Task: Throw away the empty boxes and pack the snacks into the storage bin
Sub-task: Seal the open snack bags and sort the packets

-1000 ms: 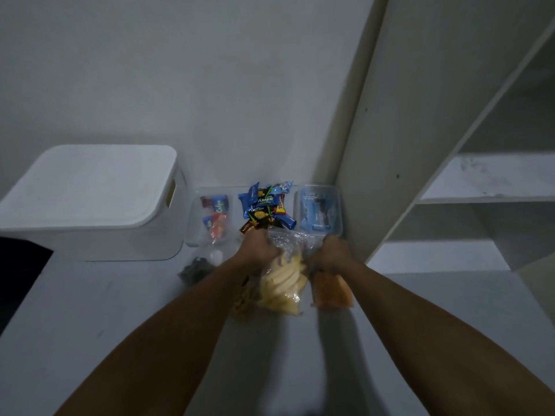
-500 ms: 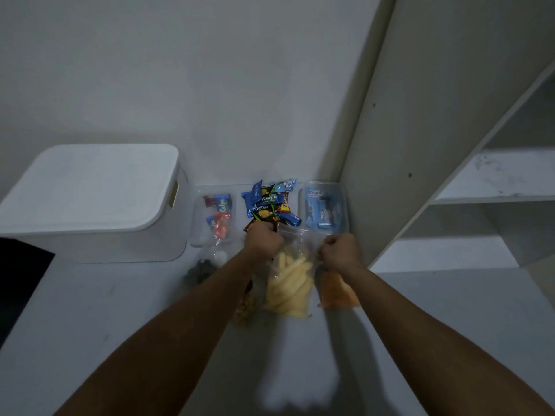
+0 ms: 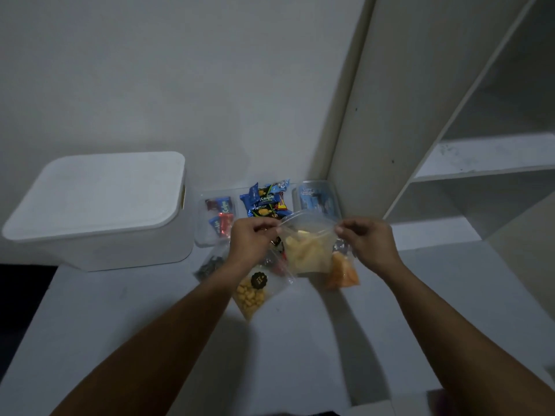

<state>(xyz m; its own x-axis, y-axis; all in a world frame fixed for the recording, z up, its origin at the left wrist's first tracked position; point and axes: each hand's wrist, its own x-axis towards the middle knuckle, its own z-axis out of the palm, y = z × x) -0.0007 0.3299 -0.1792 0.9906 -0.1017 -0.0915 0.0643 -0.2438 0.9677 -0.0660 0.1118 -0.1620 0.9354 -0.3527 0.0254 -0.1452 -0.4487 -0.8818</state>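
Pinching the two top corners of a clear zip bag of pale yellow sticks (image 3: 306,253), both hands hold it up at the centre of the frame, its mouth pulled wide between them. The left hand (image 3: 253,240) has its fingers curled, thumb and forefinger nipping the bag's left rim; the right hand (image 3: 365,241) grips the right rim the same way, fingers folded in. Three more clear bags lie on the white table (image 3: 120,319) under and beside the held one: a bag of yellow puffs (image 3: 250,294) with a dark round sticker, lower left of the hands; an orange snack bag (image 3: 342,273) just right of the held bag; and a dark snack bag (image 3: 211,264) to the left, partly hidden by the left wrist. Behind the hands, against the wall, three clear trays stand in a row: the left tray (image 3: 205,223) holds a few small red and blue packets, the middle pile of blue and black packets (image 3: 265,201) is heaped high, and the right tray (image 3: 315,196) holds pale blue packets whose number I cannot tell. One white storage bin (image 3: 99,211), lid on, sits at the left of the frame, just beside the left tray. White shelves (image 3: 480,163) fill the right side.
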